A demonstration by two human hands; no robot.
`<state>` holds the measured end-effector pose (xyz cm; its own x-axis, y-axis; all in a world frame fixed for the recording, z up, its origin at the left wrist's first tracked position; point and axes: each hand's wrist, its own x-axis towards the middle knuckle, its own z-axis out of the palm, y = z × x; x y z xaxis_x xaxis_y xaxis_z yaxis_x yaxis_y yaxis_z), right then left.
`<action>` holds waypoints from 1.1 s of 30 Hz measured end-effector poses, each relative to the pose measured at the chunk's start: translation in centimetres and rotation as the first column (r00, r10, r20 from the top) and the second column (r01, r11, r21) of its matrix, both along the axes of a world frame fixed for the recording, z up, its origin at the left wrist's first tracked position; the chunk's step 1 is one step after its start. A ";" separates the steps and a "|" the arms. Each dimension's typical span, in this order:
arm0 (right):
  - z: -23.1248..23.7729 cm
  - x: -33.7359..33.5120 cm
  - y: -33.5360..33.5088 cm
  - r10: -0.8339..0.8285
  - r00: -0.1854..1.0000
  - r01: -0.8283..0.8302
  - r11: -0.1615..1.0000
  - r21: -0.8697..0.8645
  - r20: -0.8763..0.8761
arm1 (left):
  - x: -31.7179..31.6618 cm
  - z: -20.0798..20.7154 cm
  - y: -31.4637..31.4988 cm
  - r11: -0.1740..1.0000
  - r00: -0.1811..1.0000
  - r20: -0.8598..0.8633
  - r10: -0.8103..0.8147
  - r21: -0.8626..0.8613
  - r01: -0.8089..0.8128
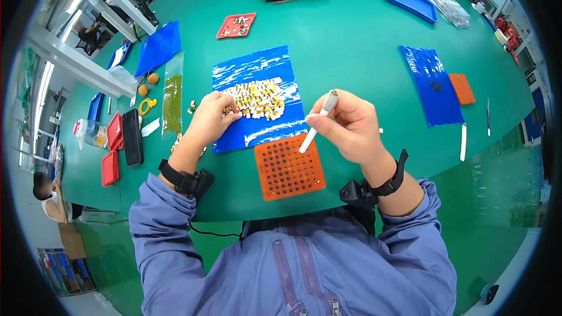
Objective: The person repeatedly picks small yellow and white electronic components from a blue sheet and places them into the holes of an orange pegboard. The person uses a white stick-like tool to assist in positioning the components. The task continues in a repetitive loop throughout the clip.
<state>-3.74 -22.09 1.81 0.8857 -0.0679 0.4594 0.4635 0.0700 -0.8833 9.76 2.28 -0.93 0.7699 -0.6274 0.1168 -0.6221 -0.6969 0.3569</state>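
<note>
My right hand [351, 123] grips a white pen-like stick [308, 140] between thumb and fingers. Its lower tip points down at the upper right part of an orange square tray [293, 193], which has rows of small holes. Dark round pieces fill many of these on the left side. Bent over the left side of a blue plastic sheet [263, 62], my left hand [212, 118] has its thumb and fingers drawn together beside a pile of small yellow-and-white parts [260, 99]. Whatever its fingertips may hold is too small to make out.
A red tray [236, 26] with small parts lies beyond the sheet. To the right are another blue sheet [430, 85], an orange block [462, 89] and tweezers [488, 117]. Leftward lie a black case [133, 137], yellow tape [147, 106] and red trays [110, 168].
</note>
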 end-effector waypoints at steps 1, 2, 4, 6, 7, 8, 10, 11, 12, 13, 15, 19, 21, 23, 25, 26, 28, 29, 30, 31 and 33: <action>0.0 0.0 0.0 0.001 1.000 -0.001 1.000 0.004 -0.005 | -0.1 0.0 0.0 1.000 1.000 0.008 0.005 -0.009 -0.005; 0.0 0.0 0.0 0.000 1.000 0.000 1.000 0.003 -0.007 | -0.2 0.0 0.0 1.000 1.000 0.026 0.017 -0.006 -0.017; -0.1 0.1 0.0 -0.003 1.000 0.003 1.000 0.000 -0.011 | -0.3 0.1 -0.1 0.999 0.997 0.061 0.041 0.000 -0.041; -0.3 0.1 -0.2 -0.013 1.000 0.013 0.999 -0.038 -0.005 | -0.1 -0.3 0.3 0.999 0.999 0.032 0.039 -0.008 -0.038; -0.3 0.2 -0.2 -0.018 1.000 0.018 0.998 -0.057 -0.001 | -0.1 -0.5 0.5 0.999 0.999 0.018 0.038 -0.012 -0.037; -0.4 0.2 -0.1 -0.016 1.000 0.016 0.999 -0.048 0.001 | -0.1 -0.5 0.5 0.999 0.999 0.028 0.030 -0.012 -0.030; -0.3 0.2 0.0 -0.012 1.000 0.012 0.999 -0.030 0.008 | -0.1 -0.3 0.6 1.000 0.999 0.049 0.016 -0.012 -0.016; -0.3 0.3 0.0 -0.002 1.000 0.002 1.000 -0.031 -0.001 | -0.3 0.2 0.6 0.998 0.997 -0.054 0.063 -0.025 -0.065; -0.4 0.2 -0.1 0.003 1.000 -0.003 0.999 -0.034 -0.011 | -0.5 1.1 0.4 0.993 0.982 -0.158 0.102 -0.034 -0.109; -0.3 0.2 -0.2 0.008 1.000 -0.009 0.999 -0.037 -0.021 | -0.7 1.9 0.2 0.987 0.955 -0.261 0.139 -0.038 -0.154; 0.2 -0.1 0.0 0.054 0.997 -0.051 0.996 0.068 -0.046 | -1.2 2.6 0.8 0.972 0.945 -0.306 0.117 -0.161 -0.172; 1.0 -0.6 -0.3 0.168 0.983 -0.156 0.977 0.146 -0.070 | -3.5 5.2 1.3 0.856 0.853 -0.516 -0.075 -0.473 -0.211; 1.1 -0.8 -0.1 0.216 0.971 -0.196 0.965 0.176 -0.106 | -5.3 6.4 0.9 0.738 0.768 -0.595 -0.235 -0.624 -0.258; 1.2 -0.9 0.1 0.262 0.958 -0.243 0.959 0.148 -0.118 | -6.9 6.2 0.7 0.630 0.707 -0.604 -0.367 -0.721 -0.289; 1.1 -0.8 0.0 0.288 0.951 -0.284 0.958 0.052 -0.115 | -7.9 5.3 0.0 0.487 0.650 -0.559 -0.515 -0.815 -0.314; 1.0 -0.8 0.0 0.296 0.948 -0.292 0.955 0.051 -0.117 | -8.1 4.8 -0.5 0.425 0.610 -0.532 -0.588 -0.844 -0.327; 0.8 -0.6 0.0 0.313 0.942 -0.309 0.950 0.051 -0.121 | -8.3 4.0 -1.2 0.296 0.524 -0.456 -0.719 -0.884 -0.362; 0.8 -0.6 0.0 0.314 0.941 -0.309 0.949 0.054 -0.124 | -8.4 3.7 -1.4 0.272 0.505 -0.447 -0.738 -0.882 -0.385; 0.8 -0.5 0.1 0.315 0.941 -0.310 0.949 0.058 -0.127 | -8.4 3.3 -1.6 0.266 0.487 -0.436 -0.757 -0.886 -0.379; 0.7 -0.4 0.1 0.316 0.940 -0.311 0.949 0.061 -0.130 | -8.4 3.0 -1.6 0.261 0.470 -0.424 -0.774 -0.890 -0.374; 0.6 -0.4 0.1 0.289 0.949 -0.288 0.957 0.027 -0.124 | -8.4 2.7 -1.8 0.242 0.439 -0.397 -0.806 -0.898 -0.368</action>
